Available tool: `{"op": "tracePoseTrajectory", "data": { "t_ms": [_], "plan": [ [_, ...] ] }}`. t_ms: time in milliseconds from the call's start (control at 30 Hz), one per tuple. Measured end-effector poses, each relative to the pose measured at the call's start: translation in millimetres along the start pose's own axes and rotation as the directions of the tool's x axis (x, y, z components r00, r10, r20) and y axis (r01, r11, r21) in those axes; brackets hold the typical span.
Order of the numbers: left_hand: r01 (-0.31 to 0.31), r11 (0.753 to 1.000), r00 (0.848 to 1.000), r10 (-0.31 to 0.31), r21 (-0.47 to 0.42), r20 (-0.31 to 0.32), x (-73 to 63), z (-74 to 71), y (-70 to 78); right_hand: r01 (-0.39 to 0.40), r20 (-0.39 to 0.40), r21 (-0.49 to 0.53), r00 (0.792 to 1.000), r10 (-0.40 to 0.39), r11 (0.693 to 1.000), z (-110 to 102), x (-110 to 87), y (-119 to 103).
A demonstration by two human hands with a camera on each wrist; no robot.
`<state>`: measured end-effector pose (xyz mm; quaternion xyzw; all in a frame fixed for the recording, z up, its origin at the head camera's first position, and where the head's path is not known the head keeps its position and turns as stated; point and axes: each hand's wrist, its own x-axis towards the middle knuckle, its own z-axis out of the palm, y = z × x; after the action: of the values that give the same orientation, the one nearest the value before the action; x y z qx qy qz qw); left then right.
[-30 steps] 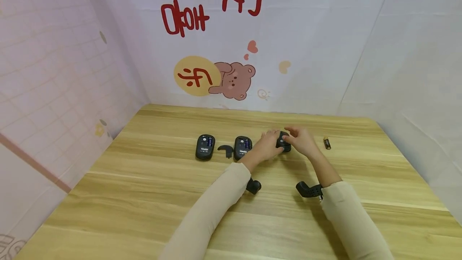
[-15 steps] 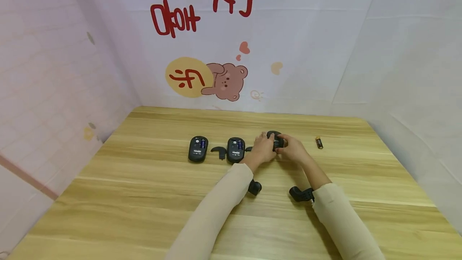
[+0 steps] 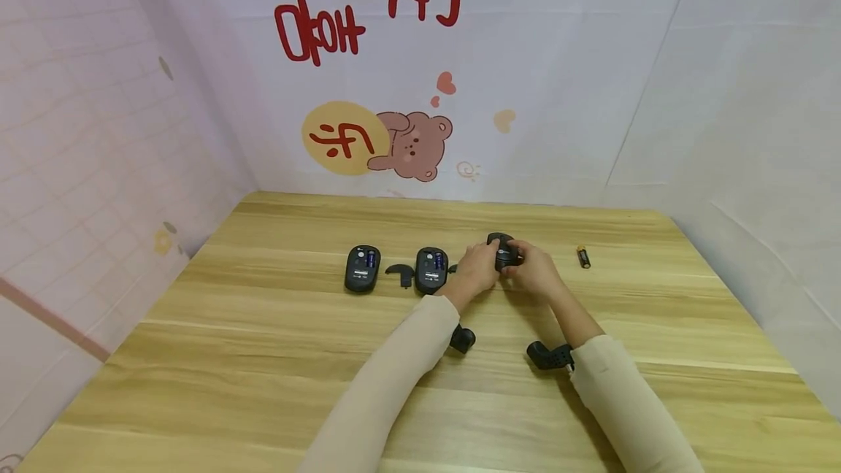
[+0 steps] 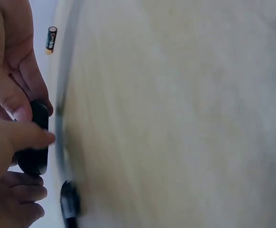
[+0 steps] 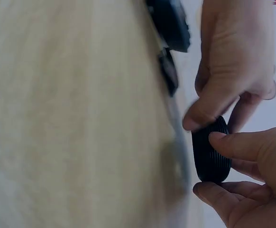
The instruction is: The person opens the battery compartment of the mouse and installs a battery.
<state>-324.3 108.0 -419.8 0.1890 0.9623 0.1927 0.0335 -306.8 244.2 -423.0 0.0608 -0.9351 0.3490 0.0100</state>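
A black computer mouse [image 3: 502, 248] is held between both hands toward the back of the table. My left hand [image 3: 477, 268] grips its left side; in the left wrist view the thumb [image 4: 22, 135] lies across the mouse, with fingers curled below. From the other side my right hand [image 3: 535, 268] pinches it between thumb and fingers, as the right wrist view of the mouse [image 5: 205, 159] also shows. Left of the hands, two more mice, one farther left [image 3: 362, 268] and one nearer [image 3: 431, 271], lie underside up, their battery bays uncovered with a blue battery in each.
Between those two mice lies a black battery cover [image 3: 402, 274]. Another small dark piece [image 3: 452, 268] is mostly hidden by my left hand. A loose black-and-orange battery [image 3: 583, 257] lies to the right on the wooden table [image 3: 263, 356]. Printed cloth walls stand behind and at the sides.
My right hand's fingers, spread over the mouse a second ago, have closed in on its right side. The left hand stays at the mouse. The head view has shifted slightly.
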Motion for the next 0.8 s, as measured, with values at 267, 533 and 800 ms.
{"op": "tracePoseTrajectory", "data": {
  "t_ms": [267,533,800],
  "plan": [
    [-0.061,0.998,0.992,0.058,-0.024,-0.115,-10.7,-19.3,-2.2,-0.037,0.030,0.131,0.999,0.034,0.991,-19.2,-9.6,-16.2],
    [-0.173,0.985,0.969,0.169,-0.006,-0.179,-21.7,-48.0,4.0,-0.029,0.016,0.307,1.000,0.025,0.951,-49.0,-24.9,-33.7],
    [-0.351,0.936,0.905,0.341,0.007,-0.253,-30.7,-67.3,3.2,0.088,0.025,0.421,0.994,-0.108,0.903,-64.9,-34.5,-46.0]
  ]
}}
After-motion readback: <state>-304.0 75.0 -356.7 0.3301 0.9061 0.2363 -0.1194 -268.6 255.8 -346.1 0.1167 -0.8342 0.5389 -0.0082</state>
